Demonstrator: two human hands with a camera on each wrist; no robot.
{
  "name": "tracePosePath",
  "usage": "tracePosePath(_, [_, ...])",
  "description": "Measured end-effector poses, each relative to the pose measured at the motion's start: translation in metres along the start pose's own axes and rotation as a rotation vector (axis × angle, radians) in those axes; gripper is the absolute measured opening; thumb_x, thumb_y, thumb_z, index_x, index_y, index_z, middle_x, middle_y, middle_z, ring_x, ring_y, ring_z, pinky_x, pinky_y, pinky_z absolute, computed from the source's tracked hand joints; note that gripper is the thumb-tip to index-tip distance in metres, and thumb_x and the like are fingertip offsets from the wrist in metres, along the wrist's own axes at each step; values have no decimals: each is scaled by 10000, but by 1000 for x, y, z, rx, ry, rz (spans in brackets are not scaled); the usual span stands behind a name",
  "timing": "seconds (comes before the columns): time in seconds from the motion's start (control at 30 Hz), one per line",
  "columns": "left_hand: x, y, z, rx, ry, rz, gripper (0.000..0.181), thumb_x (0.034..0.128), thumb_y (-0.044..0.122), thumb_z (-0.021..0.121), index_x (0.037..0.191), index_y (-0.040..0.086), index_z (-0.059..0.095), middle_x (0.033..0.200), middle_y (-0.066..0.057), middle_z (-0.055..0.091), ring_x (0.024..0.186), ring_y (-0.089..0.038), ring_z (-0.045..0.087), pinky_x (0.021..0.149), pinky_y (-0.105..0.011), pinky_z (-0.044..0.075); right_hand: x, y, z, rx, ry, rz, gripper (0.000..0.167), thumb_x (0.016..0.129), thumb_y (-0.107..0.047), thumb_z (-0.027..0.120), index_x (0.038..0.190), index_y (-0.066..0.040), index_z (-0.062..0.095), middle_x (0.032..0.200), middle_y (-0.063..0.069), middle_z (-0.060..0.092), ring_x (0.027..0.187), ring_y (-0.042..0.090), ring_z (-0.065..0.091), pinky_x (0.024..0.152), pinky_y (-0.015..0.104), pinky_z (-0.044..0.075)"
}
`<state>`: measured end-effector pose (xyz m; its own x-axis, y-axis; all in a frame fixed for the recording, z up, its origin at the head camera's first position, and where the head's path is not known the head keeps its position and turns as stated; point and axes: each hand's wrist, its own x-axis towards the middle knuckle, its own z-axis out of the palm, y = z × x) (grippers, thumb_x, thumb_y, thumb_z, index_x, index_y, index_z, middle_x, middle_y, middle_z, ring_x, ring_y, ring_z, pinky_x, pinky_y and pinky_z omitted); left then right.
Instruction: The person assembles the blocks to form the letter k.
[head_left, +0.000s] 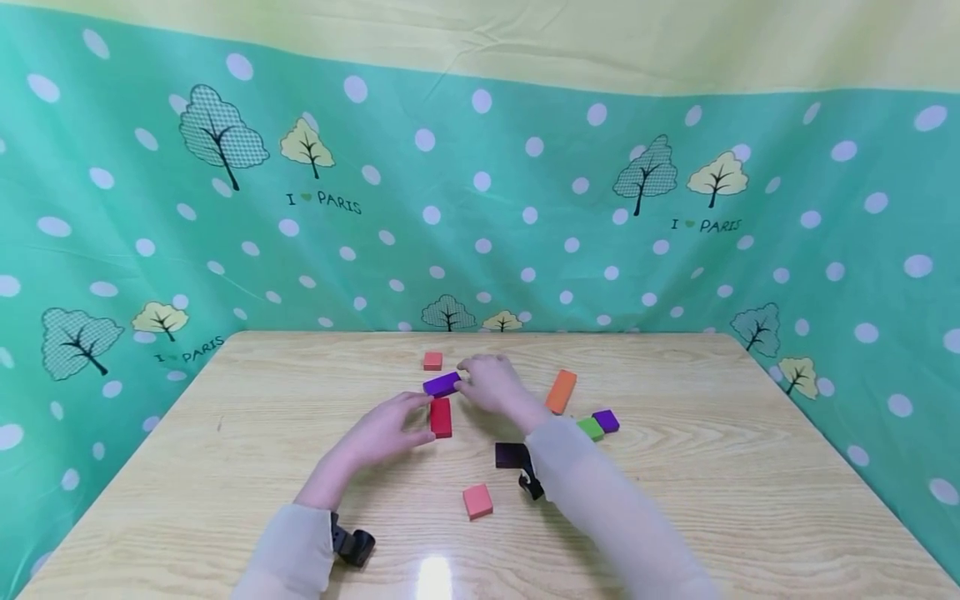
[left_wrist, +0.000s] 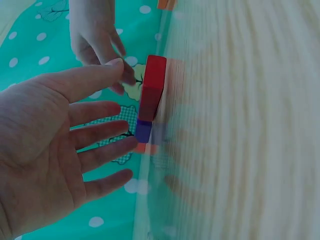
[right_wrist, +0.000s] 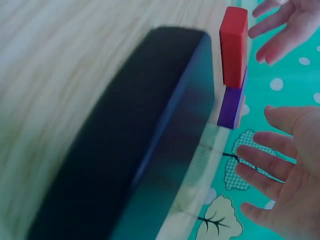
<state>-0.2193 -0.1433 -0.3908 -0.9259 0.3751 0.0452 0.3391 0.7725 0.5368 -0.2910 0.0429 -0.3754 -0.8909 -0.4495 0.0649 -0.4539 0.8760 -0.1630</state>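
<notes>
A red block [head_left: 441,417] lies on the table between the two hands, with a purple block [head_left: 441,384] just behind it, set at a slant. My left hand [head_left: 387,429] is beside the red block, thumb and fingers spread apart around its left side. In the left wrist view the left hand [left_wrist: 60,135] shows straight, separated fingers holding nothing. To the right of the purple block is my right hand [head_left: 491,383], its fingertips near that block's right end. The right wrist view shows the right hand [right_wrist: 285,170] with loosely extended fingers and a bare palm.
A small pink block [head_left: 432,361] lies at the back, another pink block [head_left: 477,502] in front. A dark block [head_left: 510,455] sits by the right wrist. Farther right are an orange block [head_left: 561,392], a green block [head_left: 590,429] and a small purple block [head_left: 606,421]. A patterned curtain [head_left: 480,200] hangs behind.
</notes>
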Motion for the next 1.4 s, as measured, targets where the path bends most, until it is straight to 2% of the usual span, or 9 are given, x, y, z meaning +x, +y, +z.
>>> tracePosePath(0.1, [3,2,1,0,-1,-12,606,820,296,656,1334,57,443,1360,-134,445,1254,-313,411,1036,-480,332,5,-4,3,-17,-2,7,379,893,-320,556,1214,-119,575,1135,52,623,1055,221,573,952,407,410])
tracePosePath(0.23, [7,4,3,9,14,-22,592,815,283,664,1320,49,462,1345,-140,461,1244,-309,424,1030,-461,348,10,-9,7,-8,-3,46,384,883,-317,571,1212,-119,578,1114,65,620,1020,215,582,893,373,454])
tracePosePath(0.4, [11,8,7,34,47,-29,583,804,270,677,1295,24,484,1314,-165,480,1216,-319,450,1012,-454,371,14,-12,12,26,4,115,386,871,-349,581,1177,-115,600,1084,65,617,980,209,584,857,355,468])
tracePosePath(0.57, [15,11,11,65,82,-56,557,787,242,696,1250,-12,519,1229,-161,527,1113,-299,525,965,-430,420,17,-11,16,63,0,171,358,844,-400,606,1045,-107,647,915,35,608,796,164,556,740,306,456])
tracePosePath(0.73, [17,11,14,72,76,-87,560,763,218,719,1227,-36,533,1166,-141,547,999,-244,555,925,-402,449,18,-11,18,65,-13,214,364,832,-434,609,993,-110,655,852,18,595,730,142,522,675,283,432])
tracePosePath(0.9, [18,11,15,79,66,-89,563,748,215,730,1217,-34,542,1144,-117,548,937,-204,544,892,-385,464,20,-12,19,33,-3,234,374,827,-466,602,946,-117,662,811,11,595,695,136,506,619,280,414])
tracePosePath(1.13, [20,10,16,100,75,-76,538,736,194,740,1189,-38,565,1117,-90,545,873,-181,519,844,-352,474,22,-13,20,48,15,262,379,808,-479,620,928,-124,672,789,-1,594,674,129,505,614,277,407])
tracePosePath(1.27, [19,10,15,102,79,-67,522,737,190,741,1180,-30,575,1114,-84,550,910,-190,530,872,-360,469,23,-12,22,118,20,294,377,793,-464,646,946,-121,671,804,-5,608,700,137,514,661,282,412])
tracePosePath(1.4, [18,9,14,97,71,-57,508,732,180,746,1169,-23,585,1088,-74,559,886,-186,522,849,-354,469,23,-11,23,182,31,323,384,777,-450,670,972,-119,668,844,0,622,747,149,528,724,308,415])
